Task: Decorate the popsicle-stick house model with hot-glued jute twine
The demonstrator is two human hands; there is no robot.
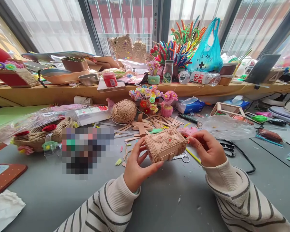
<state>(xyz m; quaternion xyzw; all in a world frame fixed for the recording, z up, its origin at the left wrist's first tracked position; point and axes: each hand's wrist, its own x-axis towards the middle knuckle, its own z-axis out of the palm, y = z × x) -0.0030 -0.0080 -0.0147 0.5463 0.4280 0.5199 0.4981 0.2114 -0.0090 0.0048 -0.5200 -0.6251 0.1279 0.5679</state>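
A small craft container (168, 143) of wooden sticks, wrapped with twine at its ends, lies sideways above the grey table. Twine swirls with red centres decorate its visible side. My left hand (137, 166) grips its left end, thumb below and fingers behind. At the other end, my right hand (207, 148) has thumb and forefinger pinched together close to the twine edge; what lies in the pinch is too small to make out. Scissors (184, 157) lie on the table behind the container, partly hidden by it. A ball of twine (124, 111) rests farther back.
Loose wooden sticks (157, 121) are scattered behind the container. A decorated basket (36, 138) stands at left, near a phone (7, 177). Black-handled scissors (228, 148) and a black cable (250, 162) lie at right. A cluttered shelf (62, 95) runs along the back.
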